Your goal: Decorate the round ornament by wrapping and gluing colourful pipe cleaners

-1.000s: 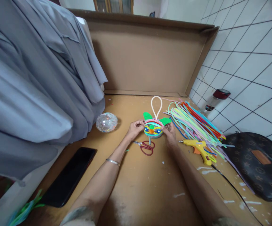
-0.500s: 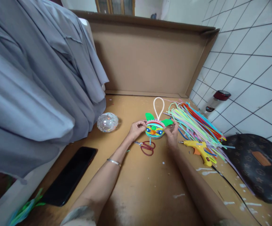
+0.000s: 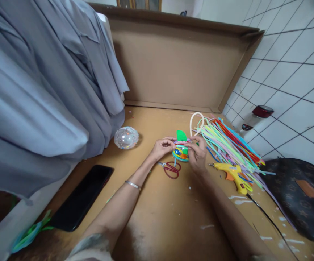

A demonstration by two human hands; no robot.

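Note:
A small pipe-cleaner animal head [image 3: 179, 156] with green ears, blue eyes and an orange nose is held between both hands just above the tabletop. Its white loop [image 3: 191, 121] leans up to the right. My left hand [image 3: 162, 148] pinches the upper left edge, thumb and fingertips together. The fingers of my right hand [image 3: 197, 155] close on the upper right edge and cover part of the face and one ear. Right below the head lie red-handled scissors [image 3: 172, 170], their blades pointing left.
Right of the hands lie a pile of coloured pipe cleaners [image 3: 230, 141] and a yellow glue gun [image 3: 234, 174]. Beyond them are a dark bag [image 3: 295, 195] and a red-lidded jar [image 3: 257, 117]. On the left are a clear ball [image 3: 126, 137], a black phone [image 3: 82, 197] and draped grey cloth [image 3: 50, 90].
The animal head has turned, so its loop tips to the right and one ear is covered. My right hand has moved inward over the face. The view has shifted slightly.

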